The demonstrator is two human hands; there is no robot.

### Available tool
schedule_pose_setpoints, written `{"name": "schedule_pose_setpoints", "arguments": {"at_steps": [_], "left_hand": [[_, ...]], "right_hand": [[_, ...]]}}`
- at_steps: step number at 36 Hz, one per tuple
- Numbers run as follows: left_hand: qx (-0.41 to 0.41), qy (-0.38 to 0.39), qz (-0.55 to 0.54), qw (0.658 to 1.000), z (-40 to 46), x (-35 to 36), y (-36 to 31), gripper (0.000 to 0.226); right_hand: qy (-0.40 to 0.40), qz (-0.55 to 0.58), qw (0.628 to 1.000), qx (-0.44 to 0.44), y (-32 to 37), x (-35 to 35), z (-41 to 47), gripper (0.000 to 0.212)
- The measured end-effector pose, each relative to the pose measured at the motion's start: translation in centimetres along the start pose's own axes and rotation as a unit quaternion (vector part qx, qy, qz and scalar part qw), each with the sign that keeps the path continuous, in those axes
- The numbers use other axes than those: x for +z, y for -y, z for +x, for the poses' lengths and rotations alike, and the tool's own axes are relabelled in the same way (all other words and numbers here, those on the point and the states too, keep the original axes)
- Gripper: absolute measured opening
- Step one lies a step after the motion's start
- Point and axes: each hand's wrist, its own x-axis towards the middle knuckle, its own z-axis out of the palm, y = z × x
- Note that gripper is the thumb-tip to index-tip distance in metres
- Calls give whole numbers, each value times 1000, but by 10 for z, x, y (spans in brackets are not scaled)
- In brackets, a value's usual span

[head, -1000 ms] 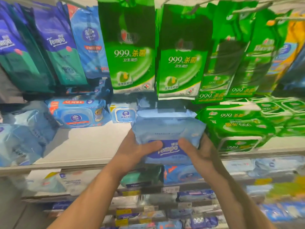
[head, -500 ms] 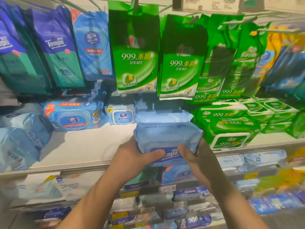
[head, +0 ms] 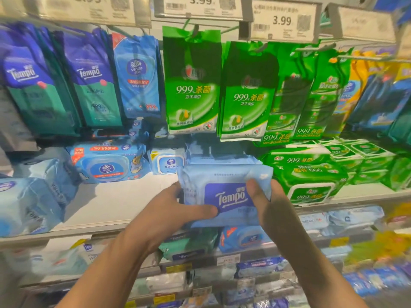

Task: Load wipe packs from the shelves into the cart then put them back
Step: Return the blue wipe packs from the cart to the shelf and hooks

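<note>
Wipe pack [head: 224, 192]: a soft, pale blue plastic pack with a dark blue label panel bearing the white word "Tempo"; small print runs along its upper edge and the wrapping is creased.
Where it is: held up in front of the white shelf [head: 115, 205], above the shelf's front edge, just before a second pale blue pack [head: 220, 155] that lies on the shelf behind it.
Left hand [head: 169, 216]: grips the pack's left end, thumb curled across the front below the label, fingers hidden behind the pack.
Right hand [head: 273, 210]: grips the pack's right end, thumb pressed on the front beside the label, fingers hidden behind.
Right neighbours: green packs [head: 309, 176] stacked on the shelf, just beside the held pack.
Left neighbours: a blue lidded pack [head: 106, 163] and a small white-lidded pack [head: 168, 161] further back; pale blue bundles [head: 33, 196] at the far left.
Hanging above: dark blue and teal bags [head: 89, 85], a light blue bag [head: 138, 78], green bags [head: 191, 85].
Price tags [head: 282, 18]: two read 3.99.
Lower shelves [head: 222, 258]: more packs, blurred.
</note>
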Motion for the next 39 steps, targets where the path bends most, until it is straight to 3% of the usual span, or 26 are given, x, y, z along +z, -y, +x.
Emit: {"name": "schedule_pose_setpoints", "arguments": {"at_steps": [4,7,9,12,15,18,22,25,27,36,39], "left_hand": [[36,3,-87,996,-2,-7,-7,58],[43,-15,-149,988,-2,-12,-10,59],[26,-24,-190,981,-4,-15,-13,60],[-6,-41,-241,970,-7,-17,-19,18],[-22,-47,-273,961,-4,-21,-24,27],[-30,-77,-285,955,0,-22,-31,40],[-16,-92,-270,958,9,-22,-36,23],[-3,-104,-250,963,21,-21,-39,19],[3,-105,-243,964,30,-19,-44,17],[10,-83,-253,964,68,-1,-50,22],[3,-80,-249,965,78,6,-44,24]], "right_hand": [[-1,7,1000,4,14,9,4,48],[43,-43,998,30,29,15,10,78],[66,-60,996,30,38,18,9,79],[95,-63,993,25,48,20,7,84],[120,-120,985,18,56,21,11,101],[93,-144,985,-4,58,24,20,119],[52,-89,995,-5,58,28,34,107],[29,-66,997,-4,54,29,42,72],[13,-49,999,6,47,30,46,59],[-98,-30,995,5,32,28,60,85],[-107,-29,994,-2,28,22,64,45]]}}
